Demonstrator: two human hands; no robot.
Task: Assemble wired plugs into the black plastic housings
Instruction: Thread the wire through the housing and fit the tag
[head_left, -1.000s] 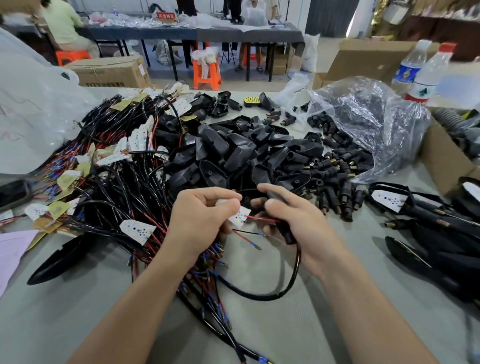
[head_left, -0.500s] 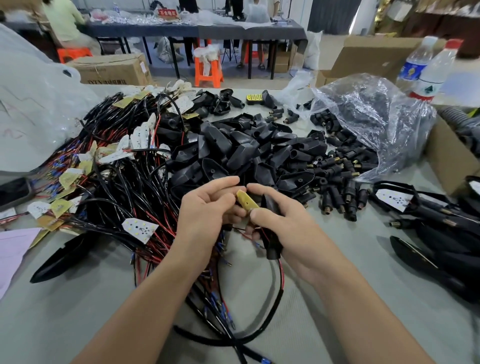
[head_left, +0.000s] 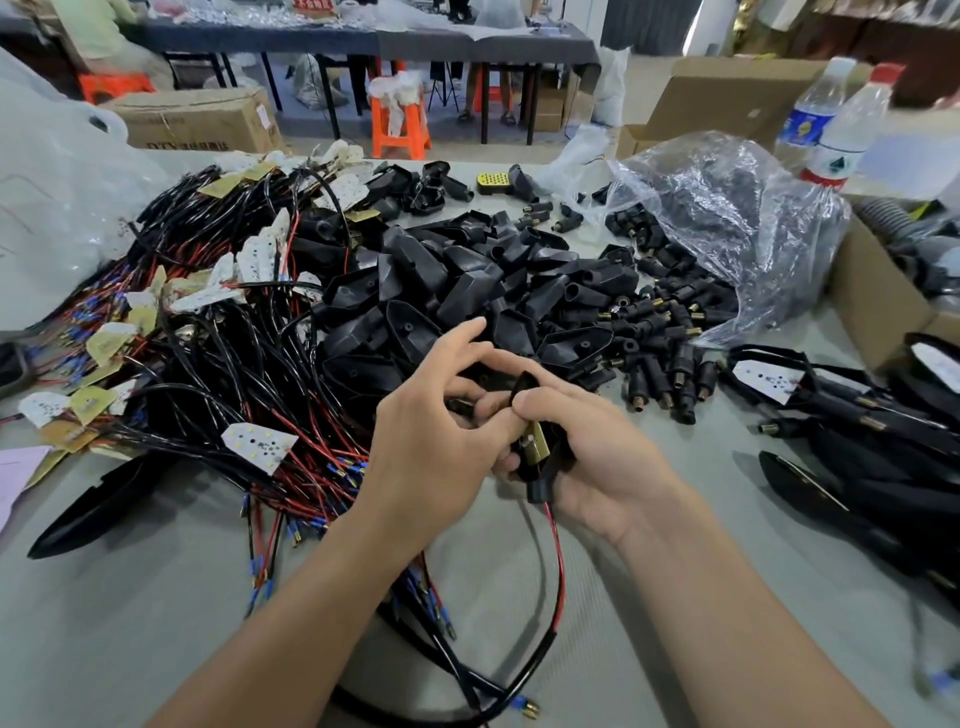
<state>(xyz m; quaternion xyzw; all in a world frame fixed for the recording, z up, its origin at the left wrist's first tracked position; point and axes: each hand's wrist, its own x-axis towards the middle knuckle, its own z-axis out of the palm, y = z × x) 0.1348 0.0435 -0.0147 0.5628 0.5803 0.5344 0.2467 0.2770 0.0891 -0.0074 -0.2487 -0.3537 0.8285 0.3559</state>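
**Mid-Assembly**

Left grip (head_left: 431, 441) and right grip (head_left: 597, 457) clamp one housing (head_left: 537, 486), red wire (head_left: 560, 571) trailing at six. Grey bench (head_left: 156, 597): housing pile (head_left: 457, 291) at twelve, wire tangle (head_left: 208, 364) at nine, plastic bag (head_left: 727, 223) at two. Orange stool (head_left: 400, 124) beyond.

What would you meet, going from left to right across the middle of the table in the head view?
white plastic bag → tangle of red and black wires → pile of black plastic housings → clear plastic bag → cardboard box
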